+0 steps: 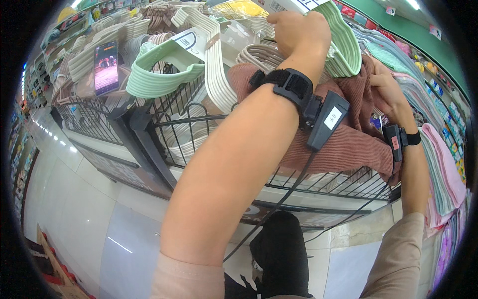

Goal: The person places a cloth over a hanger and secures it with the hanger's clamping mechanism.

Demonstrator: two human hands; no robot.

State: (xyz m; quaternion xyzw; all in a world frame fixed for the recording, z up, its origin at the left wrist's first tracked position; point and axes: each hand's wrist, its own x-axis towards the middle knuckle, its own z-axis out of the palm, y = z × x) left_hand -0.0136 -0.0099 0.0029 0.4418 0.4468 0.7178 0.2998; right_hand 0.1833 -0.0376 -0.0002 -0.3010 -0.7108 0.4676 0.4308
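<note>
My left hand is curled beside the white printed card of a mint-green bundle of plastic hangers and appears to grip the bundle; its fingertips are hidden. Below it, brown ribbed corduroy cloth drapes over the front of a black wire basket. At the right, my right hand grasps a fold of this cloth, close to the lower end of the green hangers. Each wrist wears a black strapped device with a cable. My left forearm covers part of the cloth and basket.
Another mint-green hanger bundle lies left of a white hanger bundle. A lit phone leans among hangers further left. Folded towels are stacked at the right. Pale floor tiles show below the basket.
</note>
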